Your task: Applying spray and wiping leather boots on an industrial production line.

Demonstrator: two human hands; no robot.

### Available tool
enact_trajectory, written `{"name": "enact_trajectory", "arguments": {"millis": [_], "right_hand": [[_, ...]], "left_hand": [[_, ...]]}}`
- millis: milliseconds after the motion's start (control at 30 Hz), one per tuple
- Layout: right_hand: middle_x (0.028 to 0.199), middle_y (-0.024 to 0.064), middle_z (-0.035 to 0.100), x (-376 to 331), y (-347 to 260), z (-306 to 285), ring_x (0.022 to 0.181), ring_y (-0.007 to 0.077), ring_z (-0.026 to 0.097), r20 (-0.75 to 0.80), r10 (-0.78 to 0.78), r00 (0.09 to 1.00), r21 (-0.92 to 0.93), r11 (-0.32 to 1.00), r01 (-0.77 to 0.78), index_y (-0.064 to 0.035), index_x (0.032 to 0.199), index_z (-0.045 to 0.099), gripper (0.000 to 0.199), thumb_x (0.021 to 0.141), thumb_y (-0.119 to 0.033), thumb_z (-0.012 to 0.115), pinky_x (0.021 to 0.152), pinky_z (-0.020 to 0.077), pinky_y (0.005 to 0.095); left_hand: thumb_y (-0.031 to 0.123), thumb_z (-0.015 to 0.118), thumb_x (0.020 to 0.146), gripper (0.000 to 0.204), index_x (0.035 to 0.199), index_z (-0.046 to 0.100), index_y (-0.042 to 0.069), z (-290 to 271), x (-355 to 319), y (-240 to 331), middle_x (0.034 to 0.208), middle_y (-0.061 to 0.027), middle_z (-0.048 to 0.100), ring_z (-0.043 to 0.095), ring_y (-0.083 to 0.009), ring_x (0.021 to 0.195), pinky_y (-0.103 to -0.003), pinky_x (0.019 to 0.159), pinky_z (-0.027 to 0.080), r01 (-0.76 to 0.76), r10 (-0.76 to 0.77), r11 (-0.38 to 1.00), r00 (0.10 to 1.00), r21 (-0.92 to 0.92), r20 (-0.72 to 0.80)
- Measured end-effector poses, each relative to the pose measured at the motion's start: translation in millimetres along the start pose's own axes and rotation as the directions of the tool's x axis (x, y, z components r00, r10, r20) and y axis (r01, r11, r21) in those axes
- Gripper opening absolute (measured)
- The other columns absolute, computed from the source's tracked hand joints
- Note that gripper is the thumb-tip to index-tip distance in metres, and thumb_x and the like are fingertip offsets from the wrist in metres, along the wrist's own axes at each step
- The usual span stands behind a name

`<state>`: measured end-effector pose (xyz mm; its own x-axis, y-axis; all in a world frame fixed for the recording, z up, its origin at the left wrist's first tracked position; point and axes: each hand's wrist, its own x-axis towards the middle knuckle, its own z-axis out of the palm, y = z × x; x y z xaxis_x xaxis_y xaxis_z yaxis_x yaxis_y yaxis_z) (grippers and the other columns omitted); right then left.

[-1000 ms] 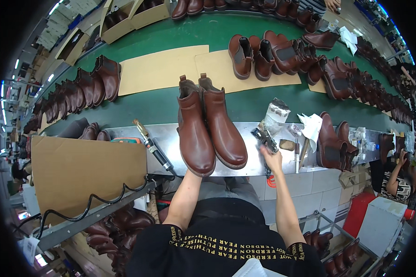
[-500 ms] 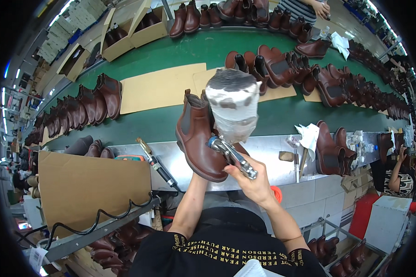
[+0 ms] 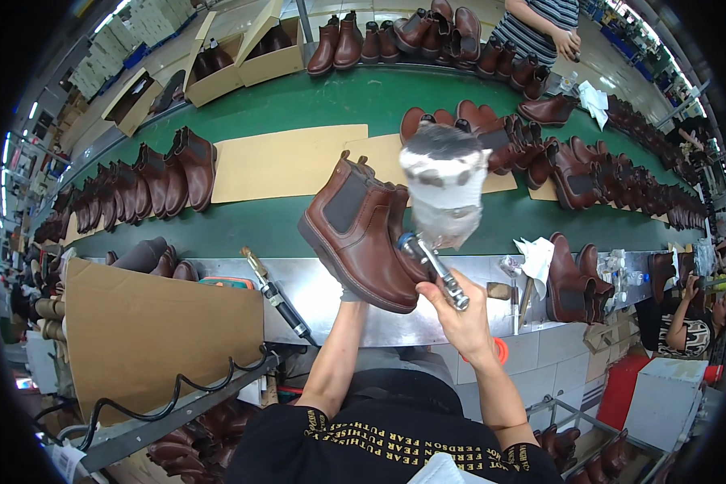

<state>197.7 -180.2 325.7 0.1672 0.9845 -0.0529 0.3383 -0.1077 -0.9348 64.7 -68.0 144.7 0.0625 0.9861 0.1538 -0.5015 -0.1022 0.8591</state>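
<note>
Over the front of the bench I hold up a brown leather ankle boot point(image 3: 359, 234) with grey elastic side panels, its toe pointing down and to the right. A second brown boot point(image 3: 398, 214) shows partly behind it. My left hand point(image 3: 352, 296) grips from beneath; the boot hides most of its fingers. To the right, my right hand point(image 3: 461, 316) is closed around a metal spray gun point(image 3: 437, 270). The gun's cup point(image 3: 445, 185), wrapped in whitish, dark-stained covering, rises above it. The gun's blue-ringed front end is close to the boots.
Rows of brown boots point(image 3: 181, 173) line the green conveyor point(image 3: 298, 97), with cardboard sheets point(image 3: 290, 165) on it. A black-handled air tool point(image 3: 276, 294) lies on the metal bench point(image 3: 339, 323). A cardboard panel point(image 3: 161, 339) stands left; more boots point(image 3: 569, 278) stand right. Other people work nearby.
The boot has turned to show more of its side, uncovering more of the second boot. My right hand and the spray gun have shifted to the right.
</note>
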Motion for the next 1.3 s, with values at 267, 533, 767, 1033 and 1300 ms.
{"name": "enact_trajectory", "arguments": {"millis": [267, 533, 767, 1033, 1300], "right_hand": [[0.096, 0.0184, 0.068, -5, -3, 24, 0.085, 0.0177, 0.062, 0.183, -0.018, 0.983, 0.063, 0.998, 0.006, 0.0044, 0.119, 0.06, 0.041, 0.086, -0.018, 0.071, 0.075, 0.0491, 0.0311], [0.071, -0.0035, 0.051, -16, 12, 15, 0.066, 0.0046, 0.044, 0.041, 0.021, 0.999, 0.259, 0.965, -0.031, 0.0012, 0.112, 0.065, 0.034, 0.087, -0.019, 0.072, 0.06, 0.0389, 0.0211], [0.071, -0.0034, 0.051, -14, 15, 10, 0.065, 0.0043, 0.044, -0.088, 0.006, 0.996, 0.231, 0.973, 0.014, 0.0058, 0.112, 0.063, 0.035, 0.087, -0.017, 0.071, 0.058, 0.0387, 0.0207], [0.063, -0.0048, 0.047, -2, 34, 9, 0.06, 0.0048, 0.038, -0.226, 0.058, 0.972, 0.255, 0.967, 0.001, 0.0028, 0.09, 0.063, 0.028, 0.087, -0.023, 0.072, 0.052, 0.0345, 0.0225], [0.061, -0.0047, 0.043, -12, 47, -15, 0.058, 0.005, 0.036, -0.085, 0.111, 0.99, 0.233, 0.968, -0.089, -0.0011, 0.075, 0.058, 0.031, 0.086, -0.025, 0.073, 0.051, 0.0326, 0.024]], "left_hand": [[0.023, 0.048, 0.1, 0.041, 0.137, 0.042, 0.007, -5, 14, 12, 0.128, -0.0089, 0.052, 0.051, -0.0211, 0.118, -0.035, 0.101, 0.044, -0.001, -0.034, 0.987, 0.978, -0.164, -0.208], [0.025, 0.047, 0.1, 0.042, 0.137, 0.041, 0.007, -15, 15, 21, 0.128, -0.0089, 0.052, 0.051, -0.0214, 0.118, -0.035, 0.102, 0.044, 0.052, -0.108, 0.96, 0.976, -0.276, -0.192], [0.027, 0.046, 0.1, 0.042, 0.137, 0.041, 0.007, -11, 1, 27, 0.128, -0.0089, 0.051, 0.051, -0.0217, 0.118, -0.035, 0.102, 0.043, 0.183, -0.226, 0.913, 0.971, -0.364, -0.08], [0.028, 0.046, 0.1, 0.043, 0.137, 0.041, 0.007, -15, -19, 27, 0.129, -0.009, 0.051, 0.05, -0.0221, 0.118, -0.035, 0.102, 0.043, 0.315, -0.355, 0.838, 0.935, -0.447, -0.006], [0.03, 0.045, 0.101, 0.044, 0.138, 0.041, 0.008, -28, -30, 27, 0.129, -0.009, 0.051, 0.05, -0.0224, 0.118, -0.036, 0.102, 0.043, 0.412, -0.452, 0.771, 0.891, -0.485, 0.04]]}}
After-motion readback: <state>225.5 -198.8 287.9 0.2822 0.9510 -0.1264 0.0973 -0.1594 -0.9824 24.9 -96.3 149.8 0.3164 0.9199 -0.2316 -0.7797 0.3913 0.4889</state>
